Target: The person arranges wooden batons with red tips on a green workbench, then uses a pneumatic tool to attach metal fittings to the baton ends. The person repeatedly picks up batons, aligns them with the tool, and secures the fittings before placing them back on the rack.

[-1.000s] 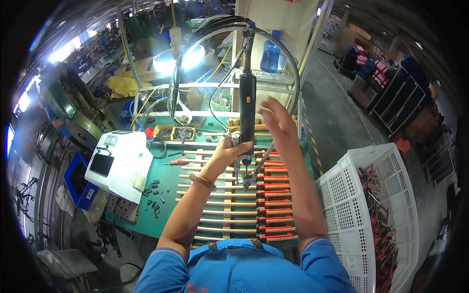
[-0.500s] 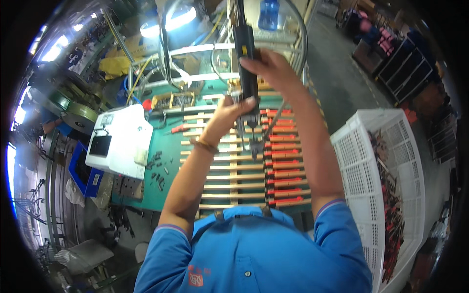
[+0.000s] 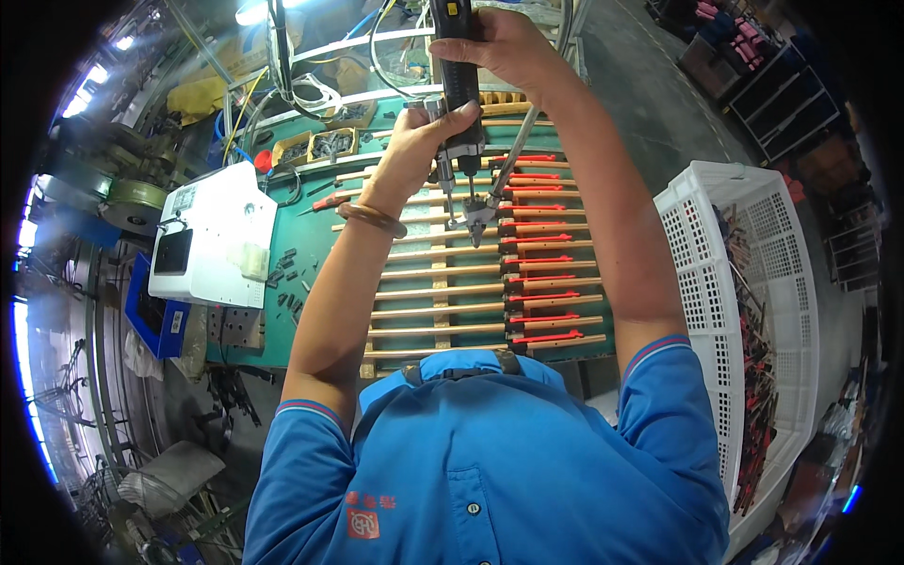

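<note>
Nearest the camera is the person's blue shirt point(image 3: 471, 471), with both forearms rising from it toward the work. Below them, on the green tabletop point(image 3: 292, 282), lies a wooden rack point(image 3: 438, 282) of slats carrying a column of red-handled tools point(image 3: 541, 282), laid side by side in a neat row from the near edge to the far one.

Above the middle of that row, the left hand point(image 3: 414, 155) is closed around the lower barrel of a hanging electric screwdriver point(image 3: 461, 104), thumb and fingers wrapped so the grip is tight on the tool just above its chuck; a bracelet sits on that wrist. The right hand point(image 3: 499, 47) grips the black upper body of the same screwdriver, fingers fully curled round it. The bit points down at the metal head of one tool in the rack point(image 3: 476, 215); whether it touches is too small to tell.

By the look of it, the step in hand is driving a fastener into one tool of the row, partway along. The next move would call for keeping the bit upright over the joint and pressing straight down.

To the left sits a white box-shaped machine point(image 3: 212, 240), with loose screws point(image 3: 282, 273) beside it. To the right stands a white slatted crate point(image 3: 716, 245) holding more red-handled tools. Farther off are small parts trays point(image 3: 325, 141) and cables.
</note>
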